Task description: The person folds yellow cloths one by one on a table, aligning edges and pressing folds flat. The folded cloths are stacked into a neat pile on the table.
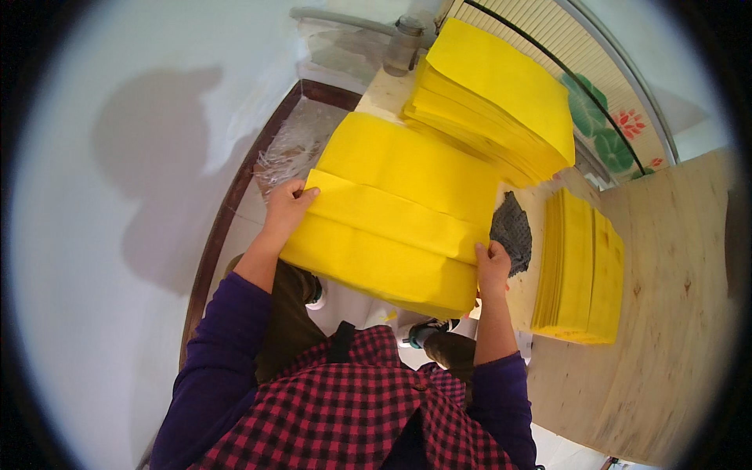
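"So, what is between your fingers?"

"A yellow band (395, 213) of soft-looking sheet, lying crosswise at the middle of the frame on top of a yellow pile (368, 257). I can't tell whether it is a fold of the top sheet or a separate piece."

"And how do you have hold of it?"

"At both ends. My left hand (287, 209), left of centre, pinches one end with the thumb on top; my right hand (493, 268), right of centre, does the same at the other. The fingers are narrow on both sides, though those under the sheet are hidden from me."

"Which step would you call this?"

"By my reading, squaring the band across the pile. The next move would seem to call for level hands and even tension, so that no crease runs askew."

"What lies around you?"

"Just beside my right hand, a dark grey cloth (511, 233). Farther out, a tall yellow stack (501, 82) at the upper right, a smaller yellow stack (578, 270) at the right, and a clear jar (403, 47) at the top centre."
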Motion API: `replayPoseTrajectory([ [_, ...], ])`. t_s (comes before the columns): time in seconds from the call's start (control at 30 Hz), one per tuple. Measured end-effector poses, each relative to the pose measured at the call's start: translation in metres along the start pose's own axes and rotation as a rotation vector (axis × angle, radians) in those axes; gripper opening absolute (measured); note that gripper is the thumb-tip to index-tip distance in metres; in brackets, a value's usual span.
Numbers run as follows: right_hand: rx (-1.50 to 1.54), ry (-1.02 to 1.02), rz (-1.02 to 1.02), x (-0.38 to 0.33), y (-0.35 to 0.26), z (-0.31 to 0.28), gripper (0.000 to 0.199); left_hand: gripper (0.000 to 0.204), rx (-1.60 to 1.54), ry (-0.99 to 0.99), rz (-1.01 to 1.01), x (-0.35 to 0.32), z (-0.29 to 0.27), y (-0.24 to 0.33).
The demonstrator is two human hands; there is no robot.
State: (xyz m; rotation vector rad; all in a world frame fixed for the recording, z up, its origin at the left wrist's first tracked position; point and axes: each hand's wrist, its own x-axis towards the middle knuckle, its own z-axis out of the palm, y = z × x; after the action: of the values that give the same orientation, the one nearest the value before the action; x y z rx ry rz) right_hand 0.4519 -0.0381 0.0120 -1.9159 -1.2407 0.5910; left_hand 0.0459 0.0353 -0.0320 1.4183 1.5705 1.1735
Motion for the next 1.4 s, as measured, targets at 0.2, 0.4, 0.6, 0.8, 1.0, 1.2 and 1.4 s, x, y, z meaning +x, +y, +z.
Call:
replayPoseTrajectory([
  [0.2,-0.030,0.012,-0.042,-0.002,0.001,0.002,0.018,0.022,0.043,0.031,0.018,0.000,0.004,0.002],
  [0.4,-0.142,0.002,-0.052,0.004,0.003,0.001,0.016,0.025,0.120,0.049,0.063,0.001,0.002,-0.001],
  [0.6,-0.147,0.017,-0.077,0.007,0.005,-0.003,0.021,0.027,0.133,0.030,0.039,0.003,0.003,-0.004],
  [0.8,-0.344,0.161,-0.300,-0.002,-0.022,-0.007,0.040,0.028,0.096,0.042,0.097,0.003,0.002,-0.006],
  [1.0,-0.411,-0.069,-0.685,-0.048,-0.091,0.053,0.060,0.026,0.113,0.035,0.106,0.001,0.002,0.000],
  [1.2,-0.508,-0.408,-0.792,-0.084,-0.135,0.130,0.077,0.026,0.081,-0.002,0.089,0.001,-0.001,0.006],
  [1.4,-0.682,-0.380,-0.598,-0.077,-0.122,0.147,0.080,0.026,0.098,0.024,0.137,0.002,-0.001,0.005],
])
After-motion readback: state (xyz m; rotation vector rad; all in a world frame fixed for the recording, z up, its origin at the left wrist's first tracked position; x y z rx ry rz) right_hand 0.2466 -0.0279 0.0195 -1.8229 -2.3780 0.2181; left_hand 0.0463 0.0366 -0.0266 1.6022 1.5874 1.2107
